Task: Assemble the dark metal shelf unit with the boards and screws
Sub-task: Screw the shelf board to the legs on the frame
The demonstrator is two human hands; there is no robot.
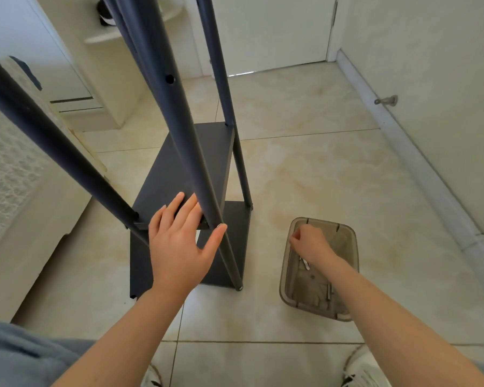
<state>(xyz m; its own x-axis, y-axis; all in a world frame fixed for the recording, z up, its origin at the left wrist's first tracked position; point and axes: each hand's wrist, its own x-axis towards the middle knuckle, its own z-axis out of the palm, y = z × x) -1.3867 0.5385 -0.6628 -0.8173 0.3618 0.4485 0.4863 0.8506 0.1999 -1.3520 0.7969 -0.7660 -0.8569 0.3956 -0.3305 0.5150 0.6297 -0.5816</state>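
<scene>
We had left grip (179, 241) spread on board (160, 180) beside upright post (179, 127); right grip (309, 243) curled in tray (354, 247) rightward, pinching screw or not: can't tell

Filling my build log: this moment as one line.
left hand: pressing upper board beside post | right hand: fingers curled inside screw box | shelf unit: upright

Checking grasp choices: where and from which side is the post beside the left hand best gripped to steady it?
Probably wrap the post just above the upper board, coming from the near left side, where the left hand lies. It is a slim round tube, bare there, so fingers can close round it; further down, the board's edge crowds it.
</scene>
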